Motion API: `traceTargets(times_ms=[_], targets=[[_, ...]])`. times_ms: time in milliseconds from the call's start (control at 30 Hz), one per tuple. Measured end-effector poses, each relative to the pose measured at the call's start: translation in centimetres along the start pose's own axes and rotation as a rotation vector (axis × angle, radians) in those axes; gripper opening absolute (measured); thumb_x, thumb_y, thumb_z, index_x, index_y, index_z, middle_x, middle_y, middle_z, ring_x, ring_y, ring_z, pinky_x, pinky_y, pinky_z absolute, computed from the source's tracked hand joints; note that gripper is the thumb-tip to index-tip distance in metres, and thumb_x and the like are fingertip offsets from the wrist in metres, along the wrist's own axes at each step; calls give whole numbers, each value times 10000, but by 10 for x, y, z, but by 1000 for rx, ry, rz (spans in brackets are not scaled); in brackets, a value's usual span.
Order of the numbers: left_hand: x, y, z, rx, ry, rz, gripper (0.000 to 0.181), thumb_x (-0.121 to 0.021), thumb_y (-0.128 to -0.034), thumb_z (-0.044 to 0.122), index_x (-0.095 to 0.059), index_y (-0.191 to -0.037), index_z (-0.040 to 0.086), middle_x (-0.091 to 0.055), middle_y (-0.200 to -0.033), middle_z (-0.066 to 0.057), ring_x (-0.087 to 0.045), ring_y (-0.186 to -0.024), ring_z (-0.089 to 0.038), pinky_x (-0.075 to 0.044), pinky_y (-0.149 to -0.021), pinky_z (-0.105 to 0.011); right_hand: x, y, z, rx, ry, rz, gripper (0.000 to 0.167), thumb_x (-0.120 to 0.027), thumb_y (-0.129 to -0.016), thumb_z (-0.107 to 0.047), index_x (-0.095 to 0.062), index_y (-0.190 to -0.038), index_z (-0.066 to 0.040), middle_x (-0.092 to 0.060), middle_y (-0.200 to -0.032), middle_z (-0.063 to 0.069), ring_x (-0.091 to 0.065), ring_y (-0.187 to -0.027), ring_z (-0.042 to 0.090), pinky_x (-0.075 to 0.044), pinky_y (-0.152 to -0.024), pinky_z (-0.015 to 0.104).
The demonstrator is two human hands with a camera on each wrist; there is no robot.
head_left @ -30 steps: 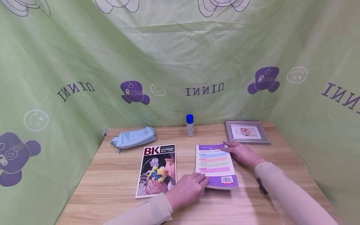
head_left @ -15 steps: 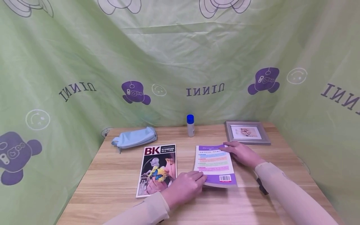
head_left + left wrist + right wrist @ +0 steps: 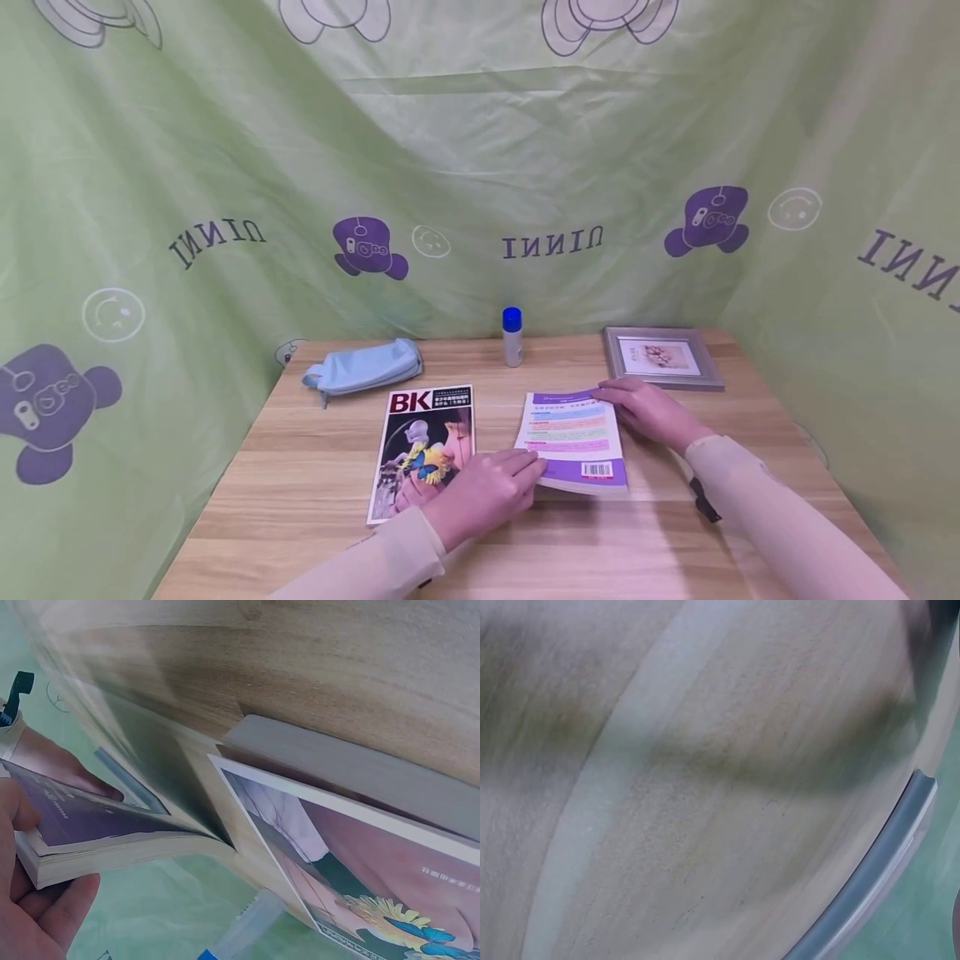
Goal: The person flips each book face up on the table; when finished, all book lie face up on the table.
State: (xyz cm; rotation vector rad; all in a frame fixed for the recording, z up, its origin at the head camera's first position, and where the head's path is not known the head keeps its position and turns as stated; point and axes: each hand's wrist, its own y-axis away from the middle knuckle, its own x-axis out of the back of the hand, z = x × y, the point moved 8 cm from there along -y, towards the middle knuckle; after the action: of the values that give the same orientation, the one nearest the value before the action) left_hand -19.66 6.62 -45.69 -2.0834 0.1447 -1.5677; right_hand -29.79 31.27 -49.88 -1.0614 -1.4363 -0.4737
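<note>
"Holding what?"
"A book (image 3: 573, 440), near edge raised, right of the magazine (image 3: 420, 429) — probably light, limp; best supported at opposite edges."
"Fingers?"
"Left hand (image 3: 486, 493) pinching its near-left corner; right hand (image 3: 658, 412) touching the far-right — grip unclear."

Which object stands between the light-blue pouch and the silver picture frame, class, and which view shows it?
A blue-capped container stands upright between the pouch and the frame; the head view shows it.

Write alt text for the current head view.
Left hand grips a purple-white book at its near left corner; right hand touches the far right corner. A BK book lies left; pencil case, blue-capped tube and picture frame behind.
</note>
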Motion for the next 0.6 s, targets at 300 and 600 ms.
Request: traceTargets(times_ms=[300,600], targets=[[7,1,-4,2,13,51,399,-818,-882,190,-745,-1256,73,-748,-1215,-74,-735,-1077,-167,-564,-911,-256,6,-1,-2,21,14,21,371,-721,-945,-3,-713,-1311,-66,-698,-1270,186,-673,-1141,392,-548,-962,562],[12,5,-8,28,24,95,389,-798,-885,147,-740,-1254,38,-749,-1205,-103,-739,-1071,-188,-566,-917,-267,9,-2,-1,-20,0,15,327,-714,-969,-45,-678,-1293,-13,-716,-1191,170,-695,-1071,368,-568,-923,537]])
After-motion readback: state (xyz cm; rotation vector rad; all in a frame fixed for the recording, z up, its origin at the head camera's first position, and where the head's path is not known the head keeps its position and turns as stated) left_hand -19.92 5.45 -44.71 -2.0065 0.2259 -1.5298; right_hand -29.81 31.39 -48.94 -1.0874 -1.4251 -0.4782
